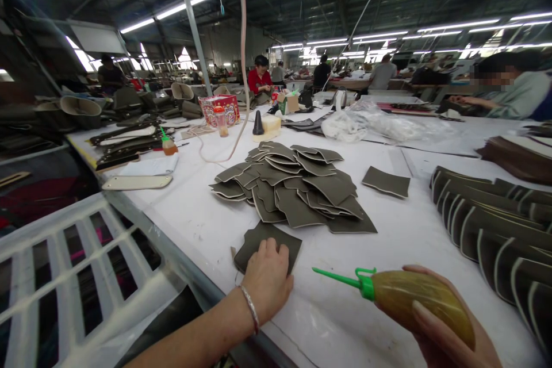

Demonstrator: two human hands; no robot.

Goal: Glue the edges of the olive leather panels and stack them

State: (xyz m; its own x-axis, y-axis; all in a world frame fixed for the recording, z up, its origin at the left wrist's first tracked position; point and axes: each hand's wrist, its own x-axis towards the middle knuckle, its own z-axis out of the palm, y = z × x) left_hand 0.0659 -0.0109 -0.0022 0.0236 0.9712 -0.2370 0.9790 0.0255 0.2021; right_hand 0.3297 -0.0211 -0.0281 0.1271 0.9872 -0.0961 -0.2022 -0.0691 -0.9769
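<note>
My left hand (268,277), with a silver bracelet at the wrist, rests on a dark olive leather-like piece (254,241) near the table's front edge. Its fingers are bent together over that piece, and the fingertips are partly hidden. In my right hand (448,328) is a squeeze bottle (420,299) of amber-brown liquid, with a green cap and a long thin green nozzle pointing left. The nozzle tip is above the table, apart from the piece. Just beyond my left hand lies a loose heap of similar pieces (297,190), pale at their edges.
One single piece (386,181) lies right of the heap. Overlapping rows of dark pieces (495,236) fill the right side. At the left stand a white slatted rack (81,264) and a smaller green-tipped bottle (168,144). A cord (244,57) hangs behind the heap. Co-workers sit farther back.
</note>
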